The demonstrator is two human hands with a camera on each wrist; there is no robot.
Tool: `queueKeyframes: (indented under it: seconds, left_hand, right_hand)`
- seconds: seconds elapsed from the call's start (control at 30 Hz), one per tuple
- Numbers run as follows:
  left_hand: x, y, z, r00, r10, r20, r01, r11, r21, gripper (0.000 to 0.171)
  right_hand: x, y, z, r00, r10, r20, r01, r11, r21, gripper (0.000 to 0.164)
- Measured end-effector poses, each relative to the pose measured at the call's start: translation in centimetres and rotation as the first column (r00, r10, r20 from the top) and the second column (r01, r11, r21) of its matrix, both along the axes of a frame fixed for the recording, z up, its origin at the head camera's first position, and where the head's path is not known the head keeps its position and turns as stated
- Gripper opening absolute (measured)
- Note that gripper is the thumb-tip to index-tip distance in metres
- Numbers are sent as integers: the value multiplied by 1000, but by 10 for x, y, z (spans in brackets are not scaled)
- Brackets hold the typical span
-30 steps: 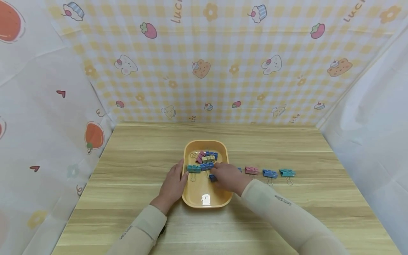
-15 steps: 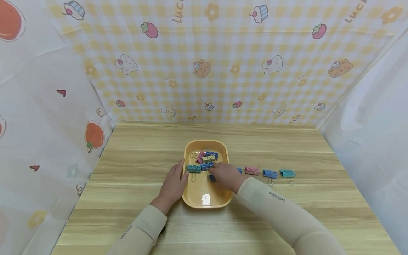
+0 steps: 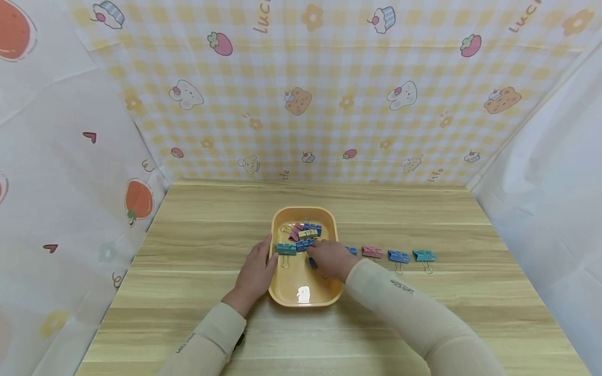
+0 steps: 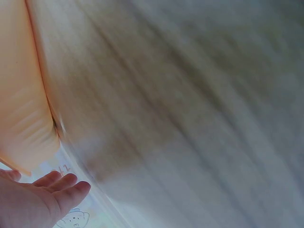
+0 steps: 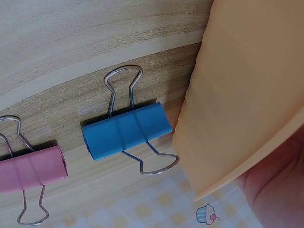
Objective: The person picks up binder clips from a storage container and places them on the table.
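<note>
An orange-yellow tray [image 3: 303, 303] stands on the table. My left hand [image 3: 254, 269] rests against its left side with fingers extended; the left wrist view shows those fingers [image 4: 71, 192] beside the tray wall. Inside the tray, my right hand [image 3: 331, 259] has its fingers curled at a dark blue binder clip [image 3: 312, 263], mostly covered by the hand. Around it in the tray lie a teal binder clip [image 3: 286, 249], a blue binder clip [image 3: 304, 245], a yellow binder clip [image 3: 308, 234], a pink binder clip [image 3: 296, 231] and another dark blue binder clip [image 3: 314, 227].
Right of the tray a row of binder clips lies on the wooden table [image 3: 211, 209]: a blue clip [image 5: 127, 130] close to the tray wall, a pink clip [image 3: 372, 252], another blue clip [image 3: 398, 256] and a teal clip [image 3: 425, 255]. A checked cloth [image 3: 329, 68] hangs behind.
My right hand and forearm have shifted slightly left, and the dark blue binder clip at its fingers has edged left too. My left hand and the tray have stayed put.
</note>
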State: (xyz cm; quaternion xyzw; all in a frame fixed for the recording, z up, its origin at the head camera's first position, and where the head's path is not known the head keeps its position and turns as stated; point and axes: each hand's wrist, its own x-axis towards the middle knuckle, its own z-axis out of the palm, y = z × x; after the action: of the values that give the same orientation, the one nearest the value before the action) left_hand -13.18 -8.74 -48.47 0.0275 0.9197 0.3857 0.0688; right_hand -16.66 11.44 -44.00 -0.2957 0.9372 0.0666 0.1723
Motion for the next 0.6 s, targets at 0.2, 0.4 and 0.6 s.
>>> queueKeyframes:
  seconds: [0.2,0.4,0.6]
  left_hand:
    - [0,1,0,1000,1,-14,-1,1000,3,61]
    - [0,1,0,1000,0,-19,0,1000,6,61]
    - [0,0,0,1000,-4,-20,4,1000,9,61]
  right_hand:
    - [-1,-1,-3,1000,2,-2,-2,1000,20,42]
    - [-2,-1,-8,1000,18,-4,-17,1000,17,40]
    - [-4,-1,-10,1000,11,-3,-11,1000,25,40]
